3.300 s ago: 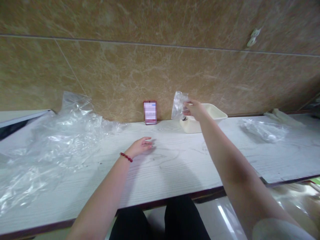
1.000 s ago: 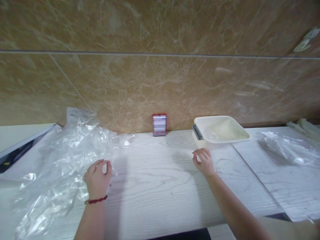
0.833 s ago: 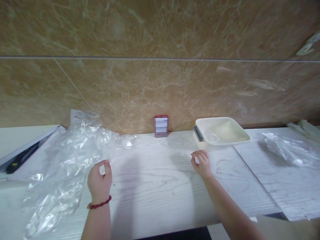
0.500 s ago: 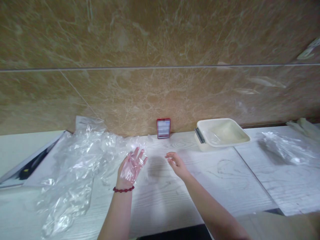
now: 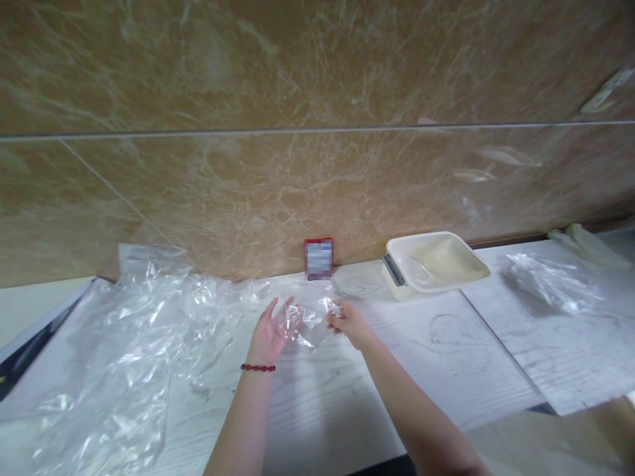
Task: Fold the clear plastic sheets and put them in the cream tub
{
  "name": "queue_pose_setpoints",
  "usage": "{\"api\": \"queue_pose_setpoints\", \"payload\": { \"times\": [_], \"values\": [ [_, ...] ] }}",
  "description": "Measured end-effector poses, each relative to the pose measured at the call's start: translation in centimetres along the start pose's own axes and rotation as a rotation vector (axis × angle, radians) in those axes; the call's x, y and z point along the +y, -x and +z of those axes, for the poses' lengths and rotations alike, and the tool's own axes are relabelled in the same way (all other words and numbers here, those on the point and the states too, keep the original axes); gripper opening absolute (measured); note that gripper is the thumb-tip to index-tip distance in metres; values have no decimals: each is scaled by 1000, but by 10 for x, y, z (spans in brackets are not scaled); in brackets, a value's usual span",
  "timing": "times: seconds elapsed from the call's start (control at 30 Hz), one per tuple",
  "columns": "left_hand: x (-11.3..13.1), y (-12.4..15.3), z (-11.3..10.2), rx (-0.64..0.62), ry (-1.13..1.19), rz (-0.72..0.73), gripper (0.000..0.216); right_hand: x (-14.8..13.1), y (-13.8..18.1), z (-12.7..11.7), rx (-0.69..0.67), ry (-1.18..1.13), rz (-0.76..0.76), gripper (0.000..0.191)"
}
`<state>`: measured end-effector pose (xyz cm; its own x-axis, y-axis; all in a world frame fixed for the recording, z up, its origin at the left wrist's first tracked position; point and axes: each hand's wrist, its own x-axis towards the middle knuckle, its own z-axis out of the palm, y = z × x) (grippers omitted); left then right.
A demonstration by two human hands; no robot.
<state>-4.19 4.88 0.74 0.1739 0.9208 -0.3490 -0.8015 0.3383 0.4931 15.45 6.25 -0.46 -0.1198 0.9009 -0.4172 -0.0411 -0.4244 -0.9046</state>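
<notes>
The person's left hand and right hand meet over the white wood-grain table, with a small clear bag spanning the gap between them. The right hand pinches the bag's edge at three o'clock, thumb against fingers. The left hand is at nine o'clock, palm turned toward the bag, its fingers spread and partly seen through the film; whether they grip it, one cannot tell. A dark red beaded bracelet circles the left wrist.

From the bag, a red-edged phone leans against the marbled wall at twelve o'clock, its screen blurred. A cream container with a grey clip sits at two o'clock, near the wall. Close to three o'clock, farther out, lies crumpled plastic. A large heap of clear film spreads at nine o'clock.
</notes>
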Motion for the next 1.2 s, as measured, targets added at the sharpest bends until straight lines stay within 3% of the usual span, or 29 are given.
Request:
{"api": "queue_pose_setpoints", "payload": {
  "times": [0.17, 0.33, 0.53, 0.7, 0.83, 0.9, 1.0, 1.13, 1.2],
  "values": [
    [-13, -13, -6, 213, -388, 116, 63, 3, -5, -18, 63, 162, -19, 36],
    [-9, -18, -15, 269, -596, 124, 35, 0, 1, -35, 55, 286, -43, 27],
    [-2, -18, -21, 411, -550, 206, 34, 0, 31, -43, -352, 398, 176, 20],
    [-12, -11, -22, 322, -541, 159, 49, 20, 53, -42, -398, 441, 310, 20],
    [-18, 1, -24, 385, -790, 176, 64, 30, 63, -45, -479, 431, 368, 21],
    [-15, 5, -20, 352, -815, 108, 63, 26, 67, -48, -503, 386, 364, 21],
    [-4, 9, 0, 193, -680, 55, 52, 9, 72, -51, -455, 256, 236, 27],
    [15, 15, 32, -16, -546, 370, 48, -18, 71, -55, -442, 151, -76, 61],
    [19, 17, 37, -61, -537, 409, 45, -19, 68, -55, -459, 136, -93, 70]
  ]
}}
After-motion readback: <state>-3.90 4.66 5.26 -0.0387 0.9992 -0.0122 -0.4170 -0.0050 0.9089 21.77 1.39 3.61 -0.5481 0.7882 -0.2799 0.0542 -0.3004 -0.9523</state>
